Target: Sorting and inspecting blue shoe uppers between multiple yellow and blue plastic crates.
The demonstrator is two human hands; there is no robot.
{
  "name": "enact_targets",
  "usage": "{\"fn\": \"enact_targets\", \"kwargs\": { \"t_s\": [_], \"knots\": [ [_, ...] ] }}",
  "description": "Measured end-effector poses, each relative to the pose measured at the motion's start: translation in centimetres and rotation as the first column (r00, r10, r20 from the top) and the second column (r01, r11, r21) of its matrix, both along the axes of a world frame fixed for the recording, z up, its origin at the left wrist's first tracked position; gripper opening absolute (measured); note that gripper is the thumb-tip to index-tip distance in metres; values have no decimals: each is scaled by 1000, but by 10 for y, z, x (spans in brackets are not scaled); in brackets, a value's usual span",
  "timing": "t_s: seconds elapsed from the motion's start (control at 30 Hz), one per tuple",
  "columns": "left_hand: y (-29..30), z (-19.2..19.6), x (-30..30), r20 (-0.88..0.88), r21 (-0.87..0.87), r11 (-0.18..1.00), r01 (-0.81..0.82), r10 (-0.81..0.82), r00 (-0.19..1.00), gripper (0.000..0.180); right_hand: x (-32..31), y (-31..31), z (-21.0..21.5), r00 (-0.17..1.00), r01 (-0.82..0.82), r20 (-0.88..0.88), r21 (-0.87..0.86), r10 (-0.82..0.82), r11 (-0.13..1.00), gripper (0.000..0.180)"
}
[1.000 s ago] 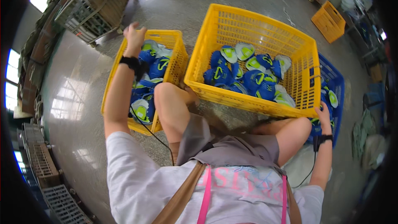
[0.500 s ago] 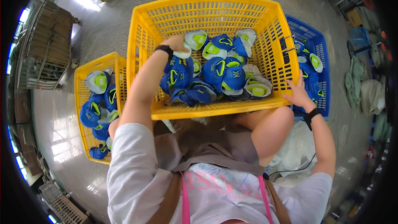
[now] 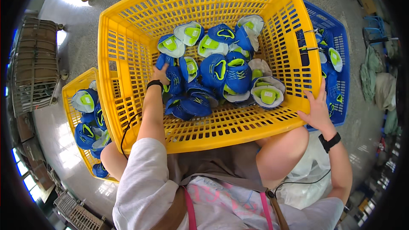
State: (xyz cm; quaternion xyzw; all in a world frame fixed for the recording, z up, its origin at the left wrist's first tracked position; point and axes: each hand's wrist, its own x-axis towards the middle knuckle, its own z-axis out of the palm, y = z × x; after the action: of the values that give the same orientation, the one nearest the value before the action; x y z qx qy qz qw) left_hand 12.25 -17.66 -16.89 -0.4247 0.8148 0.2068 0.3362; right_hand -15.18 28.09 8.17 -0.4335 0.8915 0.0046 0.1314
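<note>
A large yellow plastic crate (image 3: pixel 238 138) leans toward me over my knees. Inside lies a loose pile of blue shoe uppers (image 3: pixel 213 71) with lime-green linings and pale undersides. My left hand (image 3: pixel 160 76) reaches into the crate's left side, its fingers closed on a blue shoe upper (image 3: pixel 167 60) at the pile's edge; some fingers are hidden. At the crate's right near corner, my right hand (image 3: pixel 318 111) grips the rim, thumb on the inner side and fingers along the top edge.
On the floor at left stands another yellow crate (image 3: pixel 68 102) with more uppers. A blue crate (image 3: pixel 344 76) with uppers sits at right. Clear plastic bags (image 3: pixel 309 172) lie beside my right leg. A wheeled cart (image 3: pixel 36 66) stands far left; cloth heaps (image 3: pixel 385 89) lie far right.
My left hand has moved from the pale uppers down to the pile's left edge. The yellow crate looms larger and sits more to the left. My right hand stays on its rim.
</note>
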Motion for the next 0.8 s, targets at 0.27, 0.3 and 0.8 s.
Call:
{"fn": "enact_targets", "kwargs": {
  "t_s": [0.27, 0.3, 0.8],
  "knots": [
    [8, -64, 16, -366, -315, 877, -363, 240, 899, 31, 0, 5, -5, 999, 27, -22, -58, -29, 998, 59],
    [14, -54, 7, -429, -302, 849, -434, 285, 857, 31, 1, 8, -5, 999, 33, -6, -38, -33, 999, 58],
    [52, 212, -39, -638, -498, 866, 40, -397, 660, 21, -9, 11, -3, 997, 72, 31, 15, -72, 997, 64]
  ]
}}
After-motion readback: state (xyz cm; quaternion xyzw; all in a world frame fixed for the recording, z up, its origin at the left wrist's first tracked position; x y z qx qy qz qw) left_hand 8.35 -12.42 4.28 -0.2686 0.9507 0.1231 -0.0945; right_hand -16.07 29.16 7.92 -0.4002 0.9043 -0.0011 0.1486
